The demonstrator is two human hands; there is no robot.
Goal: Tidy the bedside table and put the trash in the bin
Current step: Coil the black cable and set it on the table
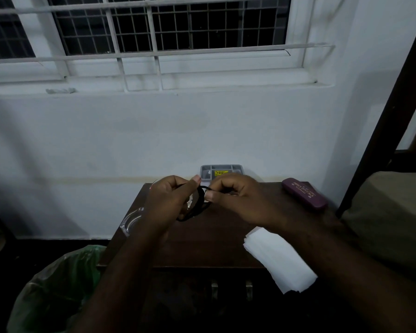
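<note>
Both my hands hover over the dark wooden bedside table (202, 239) and hold a thin black cord (197, 207) wound in loops. My left hand (168, 200) grips the loops with curled fingers, and something small and clear shows under its fingers. My right hand (238, 200) pinches the cord's top between thumb and fingers. A bin lined with a green bag (58, 284) stands on the floor at the table's left.
A grey compartment tray (222, 171) sits at the table's back edge against the wall. A maroon glasses case (304, 193) lies at the back right. White folded paper (281, 258) lies under my right forearm. A clear glass dish (130, 221) sits at the left edge. A bed is at the right.
</note>
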